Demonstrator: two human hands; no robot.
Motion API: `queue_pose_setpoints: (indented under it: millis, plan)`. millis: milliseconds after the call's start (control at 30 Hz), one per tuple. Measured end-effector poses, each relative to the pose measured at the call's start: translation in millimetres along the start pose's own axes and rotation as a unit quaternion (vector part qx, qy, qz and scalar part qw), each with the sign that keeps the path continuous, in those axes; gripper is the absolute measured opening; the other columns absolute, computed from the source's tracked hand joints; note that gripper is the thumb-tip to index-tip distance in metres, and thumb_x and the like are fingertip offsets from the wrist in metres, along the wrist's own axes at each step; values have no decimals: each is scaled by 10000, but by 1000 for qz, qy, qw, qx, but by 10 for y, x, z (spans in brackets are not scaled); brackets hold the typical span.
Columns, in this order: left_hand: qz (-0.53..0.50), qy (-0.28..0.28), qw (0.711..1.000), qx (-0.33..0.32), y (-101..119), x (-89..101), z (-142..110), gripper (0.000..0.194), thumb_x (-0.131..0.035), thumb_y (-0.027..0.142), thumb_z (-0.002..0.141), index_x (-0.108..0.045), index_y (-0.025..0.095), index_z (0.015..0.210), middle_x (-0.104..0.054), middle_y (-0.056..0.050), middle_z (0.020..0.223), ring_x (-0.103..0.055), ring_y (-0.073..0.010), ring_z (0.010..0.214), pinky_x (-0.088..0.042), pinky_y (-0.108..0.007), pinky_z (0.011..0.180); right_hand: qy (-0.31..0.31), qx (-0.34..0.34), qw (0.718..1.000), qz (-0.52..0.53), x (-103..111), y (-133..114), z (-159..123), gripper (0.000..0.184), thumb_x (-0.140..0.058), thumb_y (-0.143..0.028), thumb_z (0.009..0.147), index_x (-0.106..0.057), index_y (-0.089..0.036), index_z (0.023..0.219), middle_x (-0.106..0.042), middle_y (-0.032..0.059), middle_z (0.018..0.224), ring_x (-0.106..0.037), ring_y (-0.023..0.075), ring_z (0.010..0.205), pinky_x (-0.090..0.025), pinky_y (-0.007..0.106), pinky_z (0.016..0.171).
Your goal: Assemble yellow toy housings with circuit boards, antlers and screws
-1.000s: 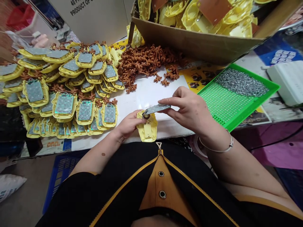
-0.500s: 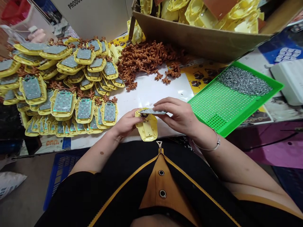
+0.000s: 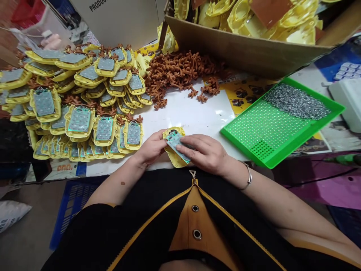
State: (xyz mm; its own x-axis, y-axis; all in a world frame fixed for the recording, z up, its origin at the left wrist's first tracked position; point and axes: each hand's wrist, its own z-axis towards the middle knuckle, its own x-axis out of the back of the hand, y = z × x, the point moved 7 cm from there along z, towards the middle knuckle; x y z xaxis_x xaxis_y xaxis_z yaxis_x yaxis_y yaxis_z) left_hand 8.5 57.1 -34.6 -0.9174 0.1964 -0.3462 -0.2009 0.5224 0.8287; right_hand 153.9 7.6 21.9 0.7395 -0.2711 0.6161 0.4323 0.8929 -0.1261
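Observation:
At the table's front edge my left hand grips the left side of a yellow plastic shell. A green and grey circuit board lies slanted over the shell, turned askew to its outline. My right hand has its fingertips on the board's right side; its thumb is hidden underneath. Thin wires show near the top of the board. To the left is a stack of similar yellow shells with boards in them and brown antler-like pieces at their tops.
Behind my hands lies a heap of brown antler-shaped parts. A green perforated tray on the right holds a pile of small metal screws. A cardboard box of yellow shells stands at the back. A blue crate sits below the table.
The circuit board has tipped down from nearly edge-on to lying over the shell, its face now showing. My right hand has moved lower with it. The whole view has shifted slightly.

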Motion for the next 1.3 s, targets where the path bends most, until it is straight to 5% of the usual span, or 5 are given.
queue_pose_setpoints:
  millis: [233, 667, 900, 1100, 1300]
  plan:
    - [-22, -1, 1000, -10, 31, -21, -24, 365, -887, 287, 612, -744, 156, 920, -754, -41, 842, -692, -195, 842, -483, -243, 664, -15, 23, 998, -49, -7, -67, 17, 299, -587, -139, 929, -649, -146, 1222, -749, 124, 1107, -700, 221, 1037, -648, 399, 876]
    - [-51, 2, 999, -21, 31, 16, -14, 382, -833, 191, 639, -728, 159, 1005, -761, -70, 1025, -684, -272, 1067, -534, -388, 937, 0, -12, 999, -49, -47, -31, -9, 334, -633, -109, 896, -651, -138, 1228, -739, 129, 1093, -686, 223, 1033, -650, 387, 870]
    - [-24, -7, 999, -45, 38, 113, -12, 374, -830, 217, 659, -730, 166, 1015, -765, -66, 1019, -695, -236, 991, -523, -331, 868, -16, -21, 999, -48, -97, -58, 28, 316, -632, -91, 885, -656, -106, 1199, -728, 154, 1064, -686, 232, 1004, -648, 401, 864]
    - [-48, -75, 996, -25, 55, 97, -52, 457, -824, 256, 642, -722, 149, 1075, -761, -86, 984, -699, -249, 944, -509, -321, 814, -33, 2, 997, -66, -107, -92, 43, 297, -656, -107, 874, -662, -74, 1170, -717, 170, 1049, -664, 235, 986, -639, 392, 852]
    - [10, -34, 998, -58, 72, 93, -22, 412, -873, 321, 678, -718, 154, 1022, -741, -57, 961, -657, -184, 883, -496, -316, 854, -62, 1, 997, -51, -164, -101, 76, 290, -572, -155, 928, -634, -106, 1207, -706, 136, 1063, -645, 218, 980, -629, 397, 852]
